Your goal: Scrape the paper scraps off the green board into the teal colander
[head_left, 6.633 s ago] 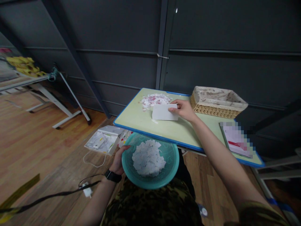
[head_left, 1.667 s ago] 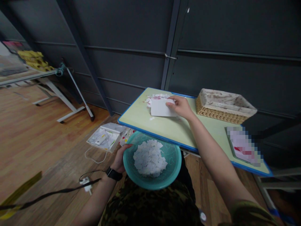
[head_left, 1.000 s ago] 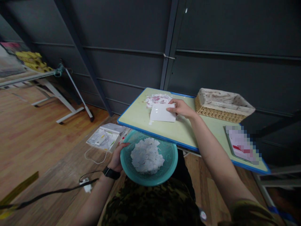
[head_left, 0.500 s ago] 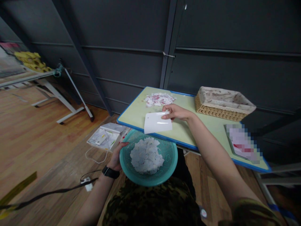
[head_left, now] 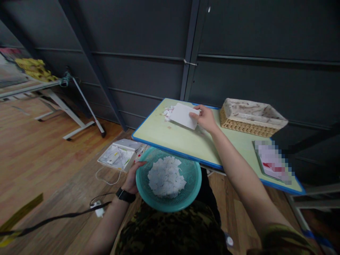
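My left hand (head_left: 133, 176) grips the left rim of a teal plastic colander (head_left: 192, 191), which sits over my lap below the table's front edge. Many torn white paper pieces (head_left: 167, 176) lie heaped in the colander. My right hand (head_left: 205, 118) pinches a white card (head_left: 184, 115) by its right side, thumb on top. The card is tilted above the table's far part and covers most of a pile of paper scraps (head_left: 168, 112), some with pink marks.
The pale yellow-green table (head_left: 148, 128) has a blue edge. A lined wicker basket (head_left: 245, 125) stands at its back right, a pixelated flat item (head_left: 273, 163) at its right end. An open white box (head_left: 117, 156) with a cable sits on the floor. A dark panel wall (head_left: 143, 32) rises behind.
My right hand has moved the white card away from the front edge to above the scrap pile, now hiding most of it. My left hand and the colander are nearly still.
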{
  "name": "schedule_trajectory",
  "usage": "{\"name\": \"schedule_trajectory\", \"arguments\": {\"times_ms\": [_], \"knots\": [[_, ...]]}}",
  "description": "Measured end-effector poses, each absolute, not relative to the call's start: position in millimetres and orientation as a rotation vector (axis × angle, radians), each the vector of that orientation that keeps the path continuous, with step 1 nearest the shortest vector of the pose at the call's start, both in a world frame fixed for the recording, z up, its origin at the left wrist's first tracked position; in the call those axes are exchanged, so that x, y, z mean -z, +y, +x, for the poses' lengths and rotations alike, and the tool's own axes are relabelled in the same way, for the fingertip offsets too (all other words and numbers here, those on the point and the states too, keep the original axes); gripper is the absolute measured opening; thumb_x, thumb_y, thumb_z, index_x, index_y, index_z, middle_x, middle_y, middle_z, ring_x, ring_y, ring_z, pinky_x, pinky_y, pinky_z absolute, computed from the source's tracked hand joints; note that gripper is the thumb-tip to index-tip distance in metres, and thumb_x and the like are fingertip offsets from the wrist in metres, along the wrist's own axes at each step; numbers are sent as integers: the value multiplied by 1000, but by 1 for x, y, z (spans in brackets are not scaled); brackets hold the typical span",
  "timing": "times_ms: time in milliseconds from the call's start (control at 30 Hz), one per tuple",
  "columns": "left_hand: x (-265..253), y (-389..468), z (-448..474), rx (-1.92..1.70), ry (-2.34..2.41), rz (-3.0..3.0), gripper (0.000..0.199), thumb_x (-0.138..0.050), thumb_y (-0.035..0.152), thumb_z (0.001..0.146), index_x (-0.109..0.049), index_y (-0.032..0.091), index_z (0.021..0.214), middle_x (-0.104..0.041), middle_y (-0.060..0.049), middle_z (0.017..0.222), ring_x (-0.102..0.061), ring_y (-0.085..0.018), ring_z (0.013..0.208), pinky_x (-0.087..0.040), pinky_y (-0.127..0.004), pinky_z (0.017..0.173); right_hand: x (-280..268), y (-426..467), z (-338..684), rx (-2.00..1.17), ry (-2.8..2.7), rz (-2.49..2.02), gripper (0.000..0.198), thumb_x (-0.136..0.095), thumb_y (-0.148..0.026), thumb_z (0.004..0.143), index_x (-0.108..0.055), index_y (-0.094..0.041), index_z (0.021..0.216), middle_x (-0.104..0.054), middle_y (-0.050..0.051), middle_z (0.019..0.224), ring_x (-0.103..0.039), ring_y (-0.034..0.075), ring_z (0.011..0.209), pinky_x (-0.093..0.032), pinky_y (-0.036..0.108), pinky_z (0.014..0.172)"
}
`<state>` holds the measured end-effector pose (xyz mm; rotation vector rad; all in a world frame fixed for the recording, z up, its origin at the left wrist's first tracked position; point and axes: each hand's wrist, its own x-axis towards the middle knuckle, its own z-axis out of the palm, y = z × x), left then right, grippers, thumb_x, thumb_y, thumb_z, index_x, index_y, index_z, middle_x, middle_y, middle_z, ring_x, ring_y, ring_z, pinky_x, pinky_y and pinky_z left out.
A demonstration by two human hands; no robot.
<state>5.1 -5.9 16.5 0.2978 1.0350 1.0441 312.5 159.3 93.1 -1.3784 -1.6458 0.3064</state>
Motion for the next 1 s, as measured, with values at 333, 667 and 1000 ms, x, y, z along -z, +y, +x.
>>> {"name": "schedule_trajectory", "arguments": {"times_ms": [333, 667, 1000], "knots": [[-13, -5, 4, -1035, 1057, 283, 17, -63, 14, 77, -75, 11, 88, -79, -7, 70, -72, -20, 60, -59, -29, 63, -104, 160, 343, -285, -1669, -1590, 16, -65, -33, 65, -59, -21, 74, -58, 2, 64, -52, 20, 61, -41, 33, 59], [-16, -5, 5, -1020, 1085, 245, 16, -63, 15, 77, -75, 10, 86, -79, -7, 71, -71, -19, 57, -57, -28, 57, -108, 156, 362, -463, -1578, -1591, 24, -72, -27, 57, -52, -20, 67, -57, 0, 62, -58, 19, 57, -48, 30, 47], [-18, -5, 6, -994, 1099, 233, 13, -64, 16, 76, -74, 12, 83, -77, -5, 65, -68, -19, 50, -55, -29, 51, -113, 152, 360, -756, -1622, -1588, 27, -75, -19, 52, -48, -19, 60, -55, 0, 54, -56, 17, 49, -46, 27, 41]]}}
